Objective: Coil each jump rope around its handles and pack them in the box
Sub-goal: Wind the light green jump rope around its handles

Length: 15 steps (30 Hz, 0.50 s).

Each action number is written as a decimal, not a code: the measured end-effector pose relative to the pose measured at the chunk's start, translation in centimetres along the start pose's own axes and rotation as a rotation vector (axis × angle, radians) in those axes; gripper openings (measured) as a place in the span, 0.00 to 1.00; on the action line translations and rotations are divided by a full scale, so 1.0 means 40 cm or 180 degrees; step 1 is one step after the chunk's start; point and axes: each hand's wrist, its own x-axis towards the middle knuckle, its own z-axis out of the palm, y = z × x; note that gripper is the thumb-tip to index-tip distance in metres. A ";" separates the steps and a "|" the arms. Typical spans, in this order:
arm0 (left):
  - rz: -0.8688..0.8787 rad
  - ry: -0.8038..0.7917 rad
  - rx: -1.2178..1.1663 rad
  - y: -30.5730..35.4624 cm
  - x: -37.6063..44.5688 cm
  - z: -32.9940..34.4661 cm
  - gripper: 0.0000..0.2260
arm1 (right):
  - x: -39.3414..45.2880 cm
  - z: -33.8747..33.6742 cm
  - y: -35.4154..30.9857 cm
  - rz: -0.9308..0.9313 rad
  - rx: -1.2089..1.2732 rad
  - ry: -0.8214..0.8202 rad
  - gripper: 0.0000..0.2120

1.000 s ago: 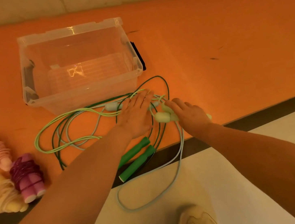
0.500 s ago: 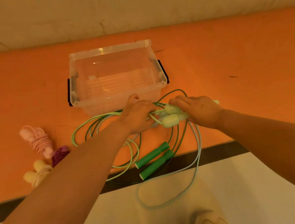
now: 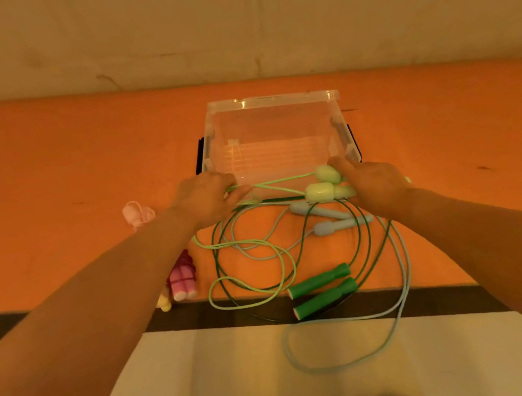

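- Head view: orange surface [image 3: 52, 200] carries everything; a dark edge strip runs along its near side, pale floor below.
- Clear box [image 3: 268, 102] sits at the far middle, nothing inside it that shows. No rope packed yet, by my reading.
- Three loose ropes lie tangled just before the box: light green rope [image 3: 249, 268], dark green rope [image 3: 364, 240] with its green handles [image 3: 323, 289] near the edge, and a pale blue rope [image 3: 402, 282] whose loop hangs off the surface toward the floor; blue handles [image 3: 329, 218] lie mid-tangle.
- Right hand [image 3: 373, 183] has its fingers curled round the pale green handles [image 3: 326, 185], held side by side just before the box wall.
- Left hand [image 3: 205, 195] pinches the light green cord, drawn fairly taut across to the handles.
- Judgement: coiling of this rope is only starting; two more ropes follow, then packing.
- Coiled bundles at left, partly hidden by the left forearm: pink [image 3: 136, 213], magenta [image 3: 182, 277], yellow [image 3: 164, 302]. Coiled but unboxed.
- Likely snag: the three cords cross one another, so pulling the green one may drag the rest.
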 end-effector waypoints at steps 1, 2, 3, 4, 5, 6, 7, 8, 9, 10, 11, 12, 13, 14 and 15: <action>-0.0159 0.0008 0.0128 -0.010 -0.002 -0.007 0.22 | 0.008 -0.001 -0.008 0.0063 0.0025 -0.0015 0.30; -0.0272 0.0016 0.0181 -0.016 -0.006 -0.015 0.22 | 0.014 0.001 -0.016 0.0108 0.0075 -0.0030 0.30; -0.0280 0.0041 0.0237 -0.023 -0.010 -0.021 0.22 | 0.020 0.004 -0.022 0.0107 0.0117 -0.0037 0.30; -0.0156 0.0114 0.0311 -0.031 -0.014 -0.021 0.21 | 0.023 0.006 -0.030 0.0071 0.0136 -0.0055 0.31; 0.0023 0.0214 0.0406 -0.039 -0.021 -0.019 0.22 | 0.025 0.009 -0.034 0.0015 0.0134 -0.0097 0.32; 0.0220 0.0312 0.0484 -0.044 -0.032 -0.020 0.23 | 0.025 0.011 -0.036 -0.0039 0.0131 -0.0149 0.32; 0.0400 0.0359 0.0515 -0.048 -0.042 -0.022 0.23 | 0.024 0.013 -0.036 -0.0070 0.0135 -0.0193 0.32; 0.0536 0.0398 0.0513 -0.053 -0.051 -0.025 0.22 | 0.023 0.014 -0.035 -0.0073 0.0158 -0.0202 0.32; 0.0621 0.0453 0.0505 -0.061 -0.054 -0.024 0.20 | 0.021 0.011 -0.034 -0.0059 0.0191 -0.0167 0.31; 0.0631 0.0466 0.0477 -0.072 -0.056 -0.020 0.17 | 0.021 0.009 -0.034 -0.0043 0.0228 -0.0122 0.30; 0.0532 0.0412 0.0419 -0.080 -0.057 -0.018 0.16 | 0.021 0.005 -0.037 -0.0026 0.0258 -0.0072 0.29; 0.0324 0.0283 0.0375 -0.083 -0.058 -0.018 0.15 | 0.023 0.001 -0.043 -0.0004 0.0269 -0.0033 0.28; 0.0034 0.0110 0.0328 -0.085 -0.058 -0.018 0.16 | 0.025 -0.003 -0.050 0.0009 0.0243 0.0002 0.27; -0.0269 -0.0017 0.0283 -0.087 -0.059 -0.019 0.16 | 0.027 -0.009 -0.058 0.0007 0.0191 0.0034 0.27; -0.0525 -0.0121 0.0255 -0.088 -0.061 -0.021 0.15 | 0.030 -0.014 -0.065 -0.0004 0.0155 0.0054 0.26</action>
